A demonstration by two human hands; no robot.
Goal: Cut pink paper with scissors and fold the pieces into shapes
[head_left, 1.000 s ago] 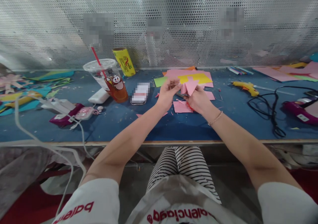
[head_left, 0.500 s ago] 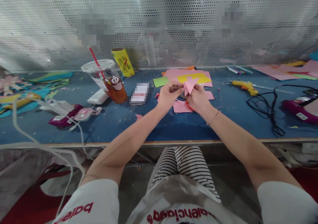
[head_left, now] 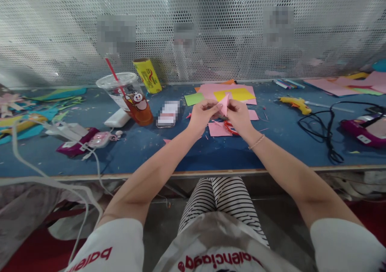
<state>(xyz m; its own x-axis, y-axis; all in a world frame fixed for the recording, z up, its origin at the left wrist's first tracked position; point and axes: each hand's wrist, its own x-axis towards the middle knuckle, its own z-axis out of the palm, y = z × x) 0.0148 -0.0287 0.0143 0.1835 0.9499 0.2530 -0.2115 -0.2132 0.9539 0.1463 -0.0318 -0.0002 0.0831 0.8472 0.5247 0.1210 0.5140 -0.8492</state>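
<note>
**Folded pink paper (head_left: pixel 224 104) gripped from both sides on crowded table (head_left: pixel 187 157)**

Head view: the folded paper is pinched in the fingers of the left hand (head_left: pixel 202 115) and the right hand (head_left: pixel 239 117), above the table's middle. The far side is taken up by stacked coloured sheets (head_left: pixel 247 93). The space below is obstructed by a pink sheet (head_left: pixel 219 131) and a red-handled tool (head_left: pixel 231 128), partly hidden by the right hand. On the left, a phone (head_left: pixel 169 112), a drink cup (head_left: pixel 140 110) and a yellow tube (head_left: pixel 149 77) are noted; on the right, a yellow glue gun (head_left: pixel 297 105) and a tangled black cable (head_left: pixel 331 145).
</note>
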